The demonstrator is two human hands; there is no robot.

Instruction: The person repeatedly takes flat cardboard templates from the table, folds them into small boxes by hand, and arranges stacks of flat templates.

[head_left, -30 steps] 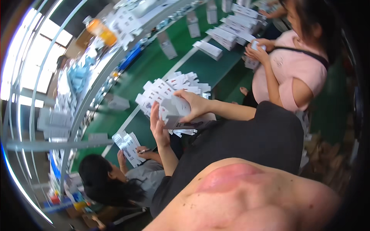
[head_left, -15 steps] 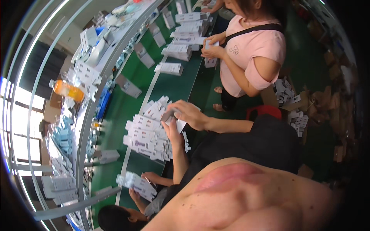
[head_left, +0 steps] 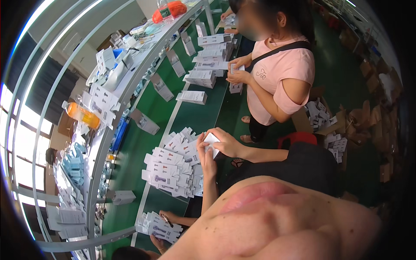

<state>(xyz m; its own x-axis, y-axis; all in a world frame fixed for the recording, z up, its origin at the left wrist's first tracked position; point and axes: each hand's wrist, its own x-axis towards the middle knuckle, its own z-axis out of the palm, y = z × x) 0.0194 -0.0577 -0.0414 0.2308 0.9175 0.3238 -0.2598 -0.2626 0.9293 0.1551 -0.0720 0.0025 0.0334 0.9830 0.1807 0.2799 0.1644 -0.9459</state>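
A small white carton (head_left: 211, 139) is held between my two hands, over the near edge of the workbench. My left hand (head_left: 207, 157) closes round its left and lower side, with the thumb on it. From the other side my right hand (head_left: 224, 144) grips it, fingers pressed on the upper face and edge. Just left of my hands lies a spread pile of flat, unfolded white cartons (head_left: 167, 167) with printed pictures; part of it is hidden behind my left hand.
Erected cartons (head_left: 146, 122) stand along the green belt (head_left: 125, 154). A co-worker in pink (head_left: 277, 82) holds a carton beside carton stacks (head_left: 201, 79). Below left, another person's hand (head_left: 170, 217) holds a pen over flat cartons. A metal rail (head_left: 91, 244) crosses there. A red stool (head_left: 299, 138) stands right.
My hands have come a little right and down, nearer my body, with the carton. It has turned: a grey side showed before, a white face shows now. The whole view has shifted slightly.
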